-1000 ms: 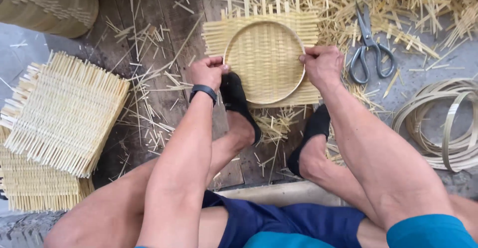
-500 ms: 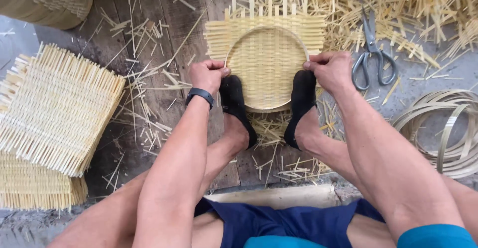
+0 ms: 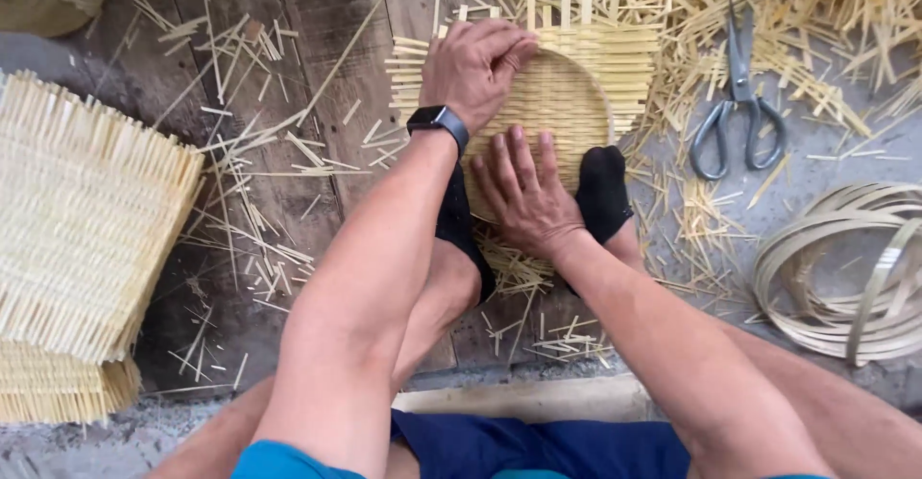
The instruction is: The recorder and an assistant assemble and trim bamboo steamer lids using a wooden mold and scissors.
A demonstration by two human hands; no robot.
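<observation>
While both feet in black socks (image 3: pixel 603 191) pin its near edge to the wooden floor (image 3: pixel 317 27), the woven bamboo tray (image 3: pixel 567 95) lies flat between the person's legs. The left hand (image 3: pixel 475 66) presses palm-down, fingers together, on the tray's upper left rim; the right hand (image 3: pixel 523 191) lies spread and flat on the near part of the weave, gripping nothing. This looks like the shaping step, pushing the mat into its round hoop; it calls for even pressure around the rim. Scissors (image 3: pixel 738 104) lie apart to the right.
</observation>
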